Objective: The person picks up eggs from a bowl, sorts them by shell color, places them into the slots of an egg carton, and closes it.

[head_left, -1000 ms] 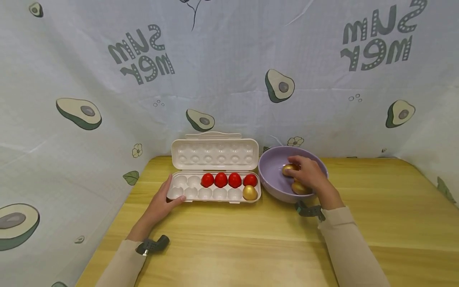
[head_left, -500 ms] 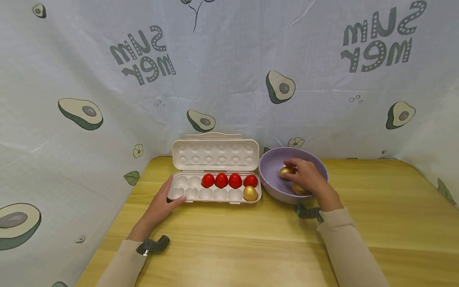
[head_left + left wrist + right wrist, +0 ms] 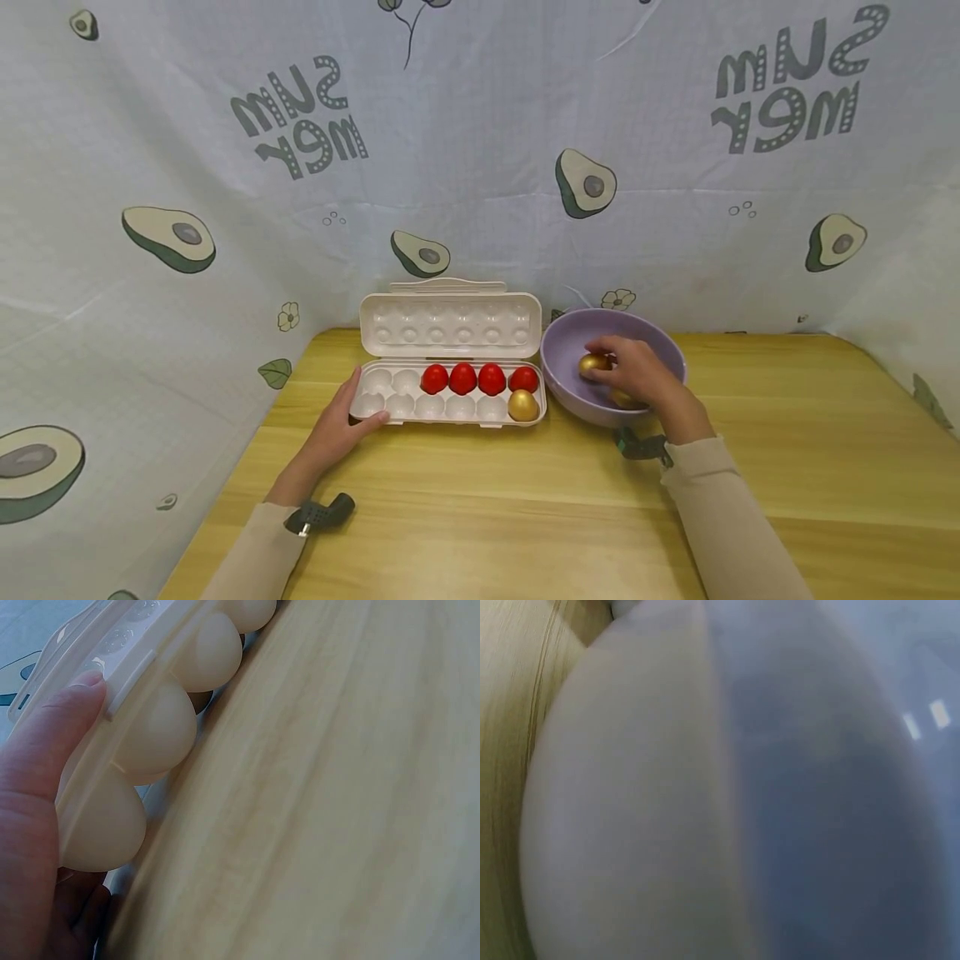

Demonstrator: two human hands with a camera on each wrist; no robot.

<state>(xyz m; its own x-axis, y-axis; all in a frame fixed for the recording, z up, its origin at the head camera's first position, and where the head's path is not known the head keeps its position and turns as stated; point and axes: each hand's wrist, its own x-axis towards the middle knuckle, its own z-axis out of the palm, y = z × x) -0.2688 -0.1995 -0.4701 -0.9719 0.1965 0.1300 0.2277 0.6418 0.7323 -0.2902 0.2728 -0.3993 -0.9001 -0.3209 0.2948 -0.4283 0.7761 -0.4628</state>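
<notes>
My left hand (image 3: 335, 429) grips the left end of an open white egg carton (image 3: 429, 407), thumb over its front corner. In the left wrist view that thumb lies on the rim above the rounded cups of the egg carton (image 3: 154, 731). Inside a purple bowl (image 3: 564, 346), my right hand (image 3: 637, 371) pinches a golden egg (image 3: 592, 364) between thumb and fingers. Another golden egg (image 3: 627, 400) lies partly hidden under that hand. The right wrist view shows only the blurred wall of the bowl (image 3: 645, 795), no fingers.
Several red eggs (image 3: 462, 378) fill the right part of the carton's back row. One golden egg (image 3: 522, 406) sits at the front row's right end. The raised lid (image 3: 450, 323) leans toward a printed curtain (image 3: 480, 167). All stands on a wooden table (image 3: 480, 517).
My right hand has shifted slightly left inside the bowl, carrying the golden egg with it. The left hand and the egg carton stay in place.
</notes>
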